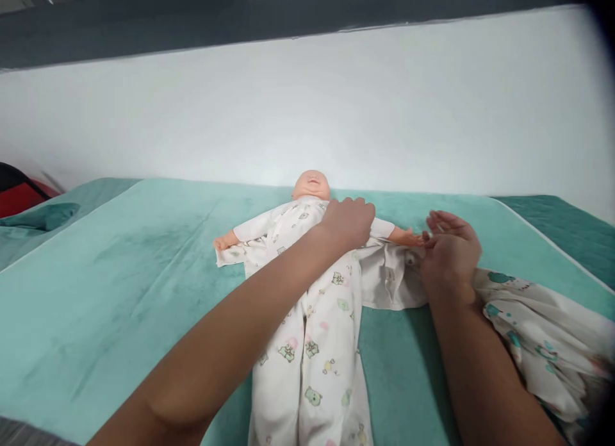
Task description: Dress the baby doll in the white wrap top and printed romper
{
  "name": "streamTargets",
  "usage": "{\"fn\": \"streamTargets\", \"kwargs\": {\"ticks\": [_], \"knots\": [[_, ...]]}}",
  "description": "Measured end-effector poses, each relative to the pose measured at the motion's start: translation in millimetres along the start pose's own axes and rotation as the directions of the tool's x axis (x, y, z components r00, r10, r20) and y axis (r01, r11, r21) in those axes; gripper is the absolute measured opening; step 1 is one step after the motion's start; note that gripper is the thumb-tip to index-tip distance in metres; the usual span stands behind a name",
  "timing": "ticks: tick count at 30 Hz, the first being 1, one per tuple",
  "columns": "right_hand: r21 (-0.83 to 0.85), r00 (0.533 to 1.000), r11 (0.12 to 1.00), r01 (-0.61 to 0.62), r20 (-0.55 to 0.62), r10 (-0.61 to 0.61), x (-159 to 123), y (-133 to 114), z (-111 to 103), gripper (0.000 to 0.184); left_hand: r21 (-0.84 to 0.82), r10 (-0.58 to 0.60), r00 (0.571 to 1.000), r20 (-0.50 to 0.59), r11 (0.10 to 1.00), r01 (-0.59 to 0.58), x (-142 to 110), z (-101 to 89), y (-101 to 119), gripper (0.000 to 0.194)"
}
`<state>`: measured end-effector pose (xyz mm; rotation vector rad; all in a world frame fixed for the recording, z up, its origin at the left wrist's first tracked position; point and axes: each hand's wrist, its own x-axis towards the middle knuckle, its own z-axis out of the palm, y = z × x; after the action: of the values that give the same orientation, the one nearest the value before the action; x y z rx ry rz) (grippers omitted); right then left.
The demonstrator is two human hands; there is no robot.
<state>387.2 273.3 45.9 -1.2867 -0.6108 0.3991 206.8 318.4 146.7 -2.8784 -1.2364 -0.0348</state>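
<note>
A baby doll lies on its back, dressed in a white printed baby romper. Over the doll's upper arm, on the right side of the view, my left hand is curled closed, with its fingertips hidden. A white sleeve shows just beyond it. At the end of that arm, my right hand pinches the doll's hand between thumb and index finger, its other fingers loosely bent. Beneath the outstretched arm, a loose white part of the garment with snaps lies spread out. The doll's other hand rests on fabric.
A white cloth with green prints lies bunched at the right, beside my right forearm. Teal padded bedding covers the surface. Behind the doll rises a white wall. A red and black item sits at the far left.
</note>
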Motion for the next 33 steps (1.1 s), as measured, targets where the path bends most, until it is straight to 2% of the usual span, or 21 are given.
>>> {"fn": "streamTargets", "kwargs": {"ticks": [2,3,4,6,7,9,11,13,16,20,23,26,29,31,33], "knots": [[-0.149,0.98,0.97,0.194,-0.025,-0.2,-6,-6,4,0.048,-0.151,-0.085,0.984,-0.159,0.987,0.061,-23,-1.3,-14,0.03],[-0.192,0.962,0.943,0.272,0.02,-0.273,-11,-9,8,0.044,-0.25,-0.15,0.958,-0.243,0.964,0.087,-36,-0.7,-24,0.031],[-0.206,0.944,0.922,0.328,0.097,-0.315,-17,-12,14,0.04,-0.344,-0.23,0.918,-0.322,0.932,0.112,-49,1.4,-35,0.03],[-0.198,0.897,0.903,0.38,0.317,-0.308,-33,-18,26,0.033,-0.533,-0.408,0.825,-0.392,0.832,0.158,-72,10.7,-56,0.03],[-0.2,0.861,0.901,0.386,0.428,-0.274,-40,-19,33,0.031,-0.622,-0.482,0.788,-0.383,0.766,0.165,-81,17.2,-65,0.031],[-0.222,0.775,0.884,0.41,0.595,-0.21,-54,-20,45,0.034,-0.746,-0.58,0.749,-0.322,0.642,0.176,-93,31.1,-76,0.035],[-0.24,0.711,0.867,0.438,0.683,-0.17,-62,-19,53,0.039,-0.798,-0.603,0.747,-0.279,0.579,0.169,-96,42.4,-79,0.037],[-0.258,0.677,0.864,0.432,0.726,-0.122,-65,-19,57,0.042,-0.796,-0.58,0.76,-0.294,0.589,0.141,-95,48.8,-77,0.036],[-0.277,0.662,0.874,0.399,0.747,-0.065,-66,-20,60,0.044,-0.737,-0.531,0.748,-0.397,0.67,0.085,-91,51.7,-71,0.03],[-0.247,0.645,0.872,0.423,0.758,-0.098,-66,-20,59,0.046,-0.577,-0.406,0.721,-0.562,0.817,0.009,-92,52.5,-64,0.013],[-0.173,0.628,0.867,0.467,0.755,-0.188,-68,-19,59,0.04,-0.435,-0.289,0.735,-0.613,0.9,-0.009,-94,54.1,-59,0.018],[-0.084,0.623,0.869,0.487,0.731,-0.278,-71,-20,61,0.027,-0.378,-0.293,0.698,-0.654,0.925,0.035,-96,56.8,-55,0.026],[-0.073,0.653,0.872,0.484,0.693,-0.304,-77,-25,62,0.019,-0.344,-0.316,0.638,-0.702,0.935,0.083,-98,59.5,-52,0.034],[-0.11,0.69,0.888,0.447,0.674,-0.264,-80,-30,60,0.028,-0.346,-0.342,0.623,-0.704,0.93,0.119,-100,60.2,-51,0.038],[-0.141,0.719,0.911,0.387,0.665,-0.202,-81,-32,57,0.041,-0.378,-0.402,0.626,-0.668,0.908,0.18,-103,59.1,-52,0.041]]}}
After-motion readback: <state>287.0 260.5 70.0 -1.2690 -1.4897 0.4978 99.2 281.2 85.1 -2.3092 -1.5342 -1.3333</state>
